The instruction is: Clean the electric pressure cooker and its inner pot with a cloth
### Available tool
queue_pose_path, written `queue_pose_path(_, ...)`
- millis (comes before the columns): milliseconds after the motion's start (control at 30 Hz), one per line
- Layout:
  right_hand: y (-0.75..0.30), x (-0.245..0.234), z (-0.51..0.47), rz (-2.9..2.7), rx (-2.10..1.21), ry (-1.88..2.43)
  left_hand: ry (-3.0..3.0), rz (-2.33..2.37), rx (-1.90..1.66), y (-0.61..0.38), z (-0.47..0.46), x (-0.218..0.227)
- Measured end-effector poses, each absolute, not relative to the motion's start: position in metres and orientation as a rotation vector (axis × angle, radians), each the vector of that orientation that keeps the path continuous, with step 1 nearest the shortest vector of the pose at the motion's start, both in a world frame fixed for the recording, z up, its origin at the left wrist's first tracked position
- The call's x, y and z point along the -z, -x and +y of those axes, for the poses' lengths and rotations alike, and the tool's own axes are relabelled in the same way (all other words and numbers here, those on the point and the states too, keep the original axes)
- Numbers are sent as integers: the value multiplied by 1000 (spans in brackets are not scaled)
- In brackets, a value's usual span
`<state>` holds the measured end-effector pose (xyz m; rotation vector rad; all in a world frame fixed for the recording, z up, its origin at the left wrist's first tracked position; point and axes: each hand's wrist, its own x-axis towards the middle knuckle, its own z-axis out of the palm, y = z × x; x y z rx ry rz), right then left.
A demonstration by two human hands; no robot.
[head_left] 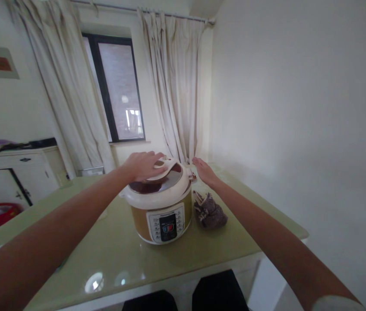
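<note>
Left fingers [153, 157] on the lid [162, 185] of a cooker [162, 222], right fingers [198, 162] near it, dark bundle [211, 214] alongside.

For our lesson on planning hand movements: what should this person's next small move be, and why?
Probably bring the right hand in against the cooker to steady it: the left hand is on the lid, while the right is open beside the cooker.

The left hand [141, 166] and right hand [205, 172] are both bare, as are the slim forearms [73, 220], which narrow smoothly toward the wrists. At the lower right of the view, a pale grey sleeve [336, 304] with a plain, curved hem shows in part, slightly blurred.
</note>
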<state>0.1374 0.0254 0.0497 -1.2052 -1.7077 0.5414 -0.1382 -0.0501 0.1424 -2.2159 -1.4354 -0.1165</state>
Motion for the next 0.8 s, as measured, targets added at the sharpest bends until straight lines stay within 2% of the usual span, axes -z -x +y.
queue_pose_path(67,-139,-47,31,-1654,-649,1236,2149,-1665,72,130,-55,-142)
queue_pose_path(167,-137,-45,35,-1665,-719,1203,2179,-1724,54,123,-53,-144)
queue_pose_path(367,-131,-46,30,-1762,-553,1186,2172,-1784,17,108,-35,-151)
queue_pose_path(600,-136,-50,23,-1765,-558,1231,2141,-1890,-40,95,-28,-152)
queue_pose_path(800,-133,-43,20,-1864,-509,1246,2165,-1767,11,108,-27,-144)
